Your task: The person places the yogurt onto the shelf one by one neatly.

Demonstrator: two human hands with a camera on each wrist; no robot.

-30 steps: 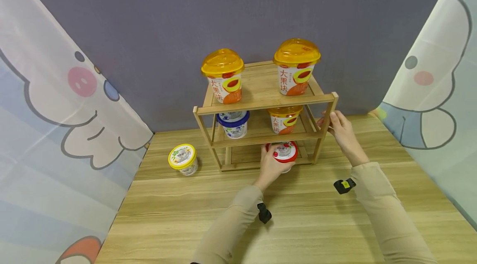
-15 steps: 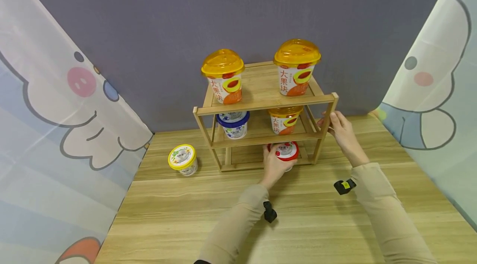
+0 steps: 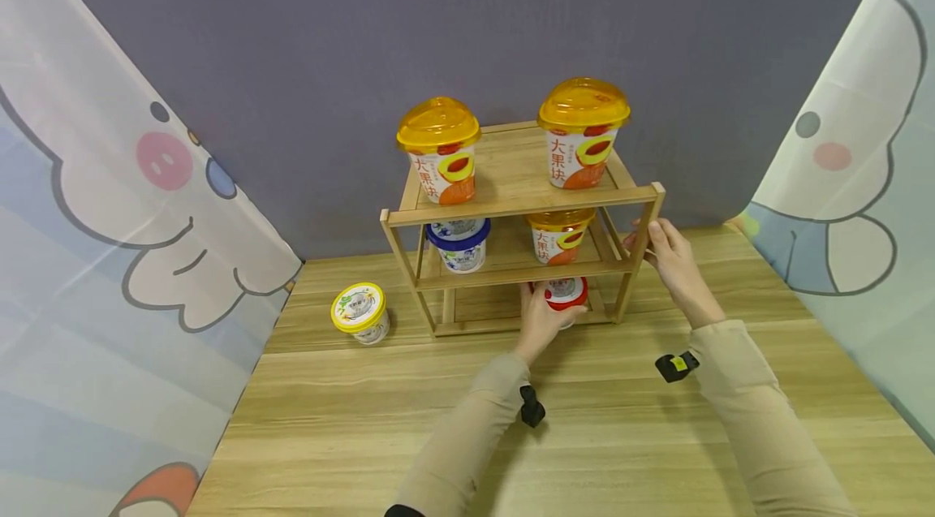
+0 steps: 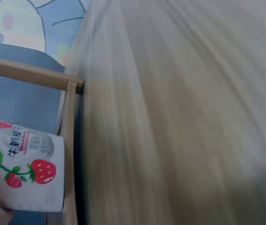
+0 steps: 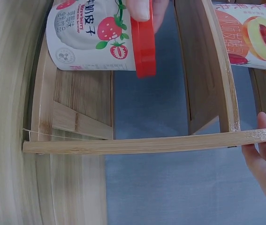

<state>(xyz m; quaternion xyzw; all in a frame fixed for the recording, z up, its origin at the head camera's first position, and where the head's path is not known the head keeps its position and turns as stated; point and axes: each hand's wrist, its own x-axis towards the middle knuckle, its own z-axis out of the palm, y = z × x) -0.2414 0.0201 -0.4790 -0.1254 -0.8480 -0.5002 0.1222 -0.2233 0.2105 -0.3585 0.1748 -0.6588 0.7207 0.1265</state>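
My left hand (image 3: 539, 322) grips a red-lidded strawberry yogurt tub (image 3: 566, 294) at the right part of the wooden rack's bottom tier. The right wrist view shows the tub (image 5: 93, 40) over the bottom board, its lid (image 5: 143, 47) held by fingers. In the left wrist view, the white tub (image 4: 27, 164) with printed strawberries is beside the rack's front bar. My right hand (image 3: 675, 265) holds the front right post of the three-tier rack (image 3: 511, 194); in the right wrist view, its fingers lie on both sides of that post (image 5: 170, 144).
Two orange-lidded peach cups (image 3: 443, 164) (image 3: 580, 145) stand on the top tier. Blue-lidded tubs (image 3: 462, 247) and another peach cup (image 3: 558, 241) occupy the middle tier. A yellow-lidded tub (image 3: 359, 310) stands on the table left of the rack. Behind is a grey-blue backdrop (image 3: 307, 79).
My left hand has pushed the strawberry yogurt tub deeper under the middle tier and slightly right, so less of its lid shows. My right hand stays at the rack post.
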